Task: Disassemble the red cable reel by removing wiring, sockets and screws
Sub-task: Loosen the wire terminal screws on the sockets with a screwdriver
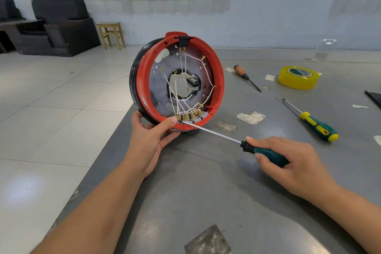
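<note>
Risk of screwdriver tip slipping off grey sockets into left hand thumb, fingers curled round reel rim at desk's left edge; right hand wrapped round handle.

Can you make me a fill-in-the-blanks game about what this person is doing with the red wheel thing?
1. The right hand holds a screwdriver whose handle is dark ____.
2. The left hand steadies the ____ cable reel upright on the table.
3. The wires inside the reel are ____.
4. The roll of tape lying on the table is ____.

Missing words: green; red; white; yellow
</note>
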Tool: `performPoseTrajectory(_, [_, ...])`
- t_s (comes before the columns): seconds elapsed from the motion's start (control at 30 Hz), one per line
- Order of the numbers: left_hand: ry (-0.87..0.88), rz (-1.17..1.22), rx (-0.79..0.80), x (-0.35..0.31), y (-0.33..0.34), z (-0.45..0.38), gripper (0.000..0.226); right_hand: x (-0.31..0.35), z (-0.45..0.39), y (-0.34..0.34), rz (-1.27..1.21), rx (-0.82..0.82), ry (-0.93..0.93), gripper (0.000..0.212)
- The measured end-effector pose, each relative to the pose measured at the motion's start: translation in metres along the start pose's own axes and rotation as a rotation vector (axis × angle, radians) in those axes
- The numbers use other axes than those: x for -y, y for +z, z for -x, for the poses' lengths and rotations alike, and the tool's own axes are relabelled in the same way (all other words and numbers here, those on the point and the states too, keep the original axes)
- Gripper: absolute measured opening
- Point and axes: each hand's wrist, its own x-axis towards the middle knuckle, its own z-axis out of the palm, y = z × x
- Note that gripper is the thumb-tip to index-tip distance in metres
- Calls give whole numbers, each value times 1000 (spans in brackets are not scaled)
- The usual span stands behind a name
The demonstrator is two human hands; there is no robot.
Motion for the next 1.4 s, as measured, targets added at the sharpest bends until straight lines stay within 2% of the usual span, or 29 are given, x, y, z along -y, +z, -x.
performPoseTrajectory(0.5, [-5, 19, -34, 0, 1, -1, 65, -9, 0, 1, 275, 34, -211, 38])
performPoseTrajectory(0.8, [4, 27, -33, -1, 1, -1, 63, -7, -1, 2, 361, 16, -254, 36])
performPoseTrajectory(0.87, [7, 29, -34, -1, 2, 0, 62, -6, 0, 3, 304, 21, -221, 37])
performPoseTrajectory(1.03, [5, 37, -45, -1, 2, -1, 62, 0, 1, 4, -37, 9, -36, 39])
performPoseTrajectory(1.4, [7, 40, -40, -1, 2, -1, 60, -1, 0, 4, -179, 47, 137, 48])
